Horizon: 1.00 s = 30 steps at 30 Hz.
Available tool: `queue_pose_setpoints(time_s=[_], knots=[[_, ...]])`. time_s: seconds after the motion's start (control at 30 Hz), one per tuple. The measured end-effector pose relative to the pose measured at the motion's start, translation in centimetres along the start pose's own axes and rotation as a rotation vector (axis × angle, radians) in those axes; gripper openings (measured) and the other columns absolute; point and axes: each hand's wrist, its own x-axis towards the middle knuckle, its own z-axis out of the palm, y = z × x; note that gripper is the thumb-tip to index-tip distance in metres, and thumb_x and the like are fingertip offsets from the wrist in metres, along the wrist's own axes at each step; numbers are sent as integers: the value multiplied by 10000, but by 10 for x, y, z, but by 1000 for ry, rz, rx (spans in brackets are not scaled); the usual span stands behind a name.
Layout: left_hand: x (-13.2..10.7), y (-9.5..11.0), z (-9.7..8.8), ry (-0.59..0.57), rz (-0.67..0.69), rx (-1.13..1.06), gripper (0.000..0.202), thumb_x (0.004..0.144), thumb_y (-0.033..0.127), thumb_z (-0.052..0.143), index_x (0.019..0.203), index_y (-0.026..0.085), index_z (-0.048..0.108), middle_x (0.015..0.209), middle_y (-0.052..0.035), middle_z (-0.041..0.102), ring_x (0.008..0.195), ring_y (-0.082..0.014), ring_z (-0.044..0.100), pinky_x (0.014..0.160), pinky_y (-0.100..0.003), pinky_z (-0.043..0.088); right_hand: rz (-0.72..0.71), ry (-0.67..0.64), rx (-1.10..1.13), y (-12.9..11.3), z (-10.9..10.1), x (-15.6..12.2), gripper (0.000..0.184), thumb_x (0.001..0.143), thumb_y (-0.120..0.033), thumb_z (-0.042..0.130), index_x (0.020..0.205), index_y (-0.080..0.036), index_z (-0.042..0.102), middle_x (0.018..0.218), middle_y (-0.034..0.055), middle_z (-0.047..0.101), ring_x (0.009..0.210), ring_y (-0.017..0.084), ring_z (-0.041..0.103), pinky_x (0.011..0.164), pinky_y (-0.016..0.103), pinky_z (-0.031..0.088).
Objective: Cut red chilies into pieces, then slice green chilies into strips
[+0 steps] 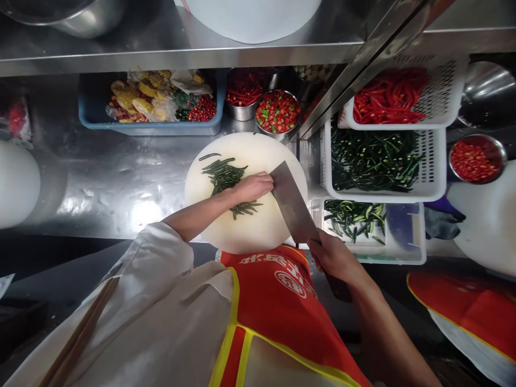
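My left hand, fingers curled, pins the green chillies (judged light, slick, roll-prone, best held bunched); my right hand has its fingers wrapped around the cleaver handle.

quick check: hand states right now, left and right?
Left hand: curled down on the green chilies, pinning them to the cutting board.
Right hand: closed around the handle of the cleaver.

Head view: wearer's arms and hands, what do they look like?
Bare left hand and bare right hand: no gloves, rings or watch visible. White cloth sleeve on the left arm, pushed up to the elbow; right forearm uncovered. Red bib apron with yellow trim and white printed characters.
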Motion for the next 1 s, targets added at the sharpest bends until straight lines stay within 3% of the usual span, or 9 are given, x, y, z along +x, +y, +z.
queue_pose_setpoints(time_s=[0.13, 0.23, 0.33, 0.47, 0.57, 0.63, 0.73, 0.83, 1.0], knots=[[2, 2, 1, -11, -5, 24, 297, 990, 245, 392, 897, 191, 668, 983, -87, 648, 969, -192, 575, 878, -319, 465, -40, 143, 22, -21, 15, 44, 135, 845, -246, 408, 882, -197, 529, 564, 11, 608, 490, 153, 546, 526, 258, 346], [1, 7, -5, -55, -6, 54, 280, 982, 231, 403, 897, 184, 666, 986, -84, 649, 977, -191, 577, 873, -310, 469, -41, 123, 103, -31, 16, 63, 159, 863, -264, 398, 899, -188, 532, 538, -6, 590, 434, 147, 545, 503, 253, 367], [-7, 5, -25, -51, -84, 92, 289, 973, 211, 395, 889, 185, 671, 968, -78, 651, 963, -187, 584, 875, -310, 470, -62, 140, 81, -22, 12, 51, 164, 871, -287, 398, 876, -197, 535, 528, -10, 586, 451, 148, 555, 514, 249, 371], [-22, -15, -63, -20, -445, 271, 225, 904, 217, 475, 902, 172, 695, 1009, -93, 663, 984, -218, 591, 920, -345, 456, -117, 174, -25, 2, 15, 13, 223, 883, -363, 414, 887, -200, 567, 627, 32, 648, 582, 185, 605, 554, 264, 369], [-25, -30, -81, -209, -675, 306, 209, 850, 283, 534, 890, 188, 716, 962, -76, 692, 907, -229, 622, 836, -336, 474, -147, 88, -40, 16, 23, -5, 268, 895, -382, 409, 910, -201, 607, 734, 58, 697, 668, 208, 642, 585, 272, 389], [-21, -35, -83, -343, -719, 268, 190, 806, 294, 566, 869, 202, 720, 913, -60, 704, 840, -223, 633, 756, -311, 471, -169, 54, -15, 20, 26, -8, 287, 902, -365, 405, 964, -202, 633, 839, 71, 725, 766, 218, 668, 647, 275, 421], [-12, -35, -81, -419, -709, 229, 161, 730, 252, 616, 851, 205, 710, 913, -57, 708, 807, -219, 634, 688, -290, 451, -162, 74, 36, 21, 26, -7, 316, 891, -349, 415, 1040, -204, 652, 894, 69, 735, 811, 223, 676, 683, 280, 444], [-6, -32, -81, -322, -694, 188, 149, 727, 212, 618, 861, 206, 682, 908, -48, 699, 803, -209, 624, 686, -285, 447, -125, 98, 46, 22, 23, -7, 318, 870, -356, 436, 1023, -206, 671, 824, 62, 731, 748, 228, 670, 645, 282, 446], [6, -19, -75, 170, -545, 83, 121, 862, 234, 566, 969, 189, 603, 932, -46, 660, 876, -193, 594, 815, -308, 462, -144, 56, 69, 22, 25, -8, 293, 857, -353, 457, 994, -218, 678, 853, 64, 734, 805, 236, 677, 676, 280, 455]])
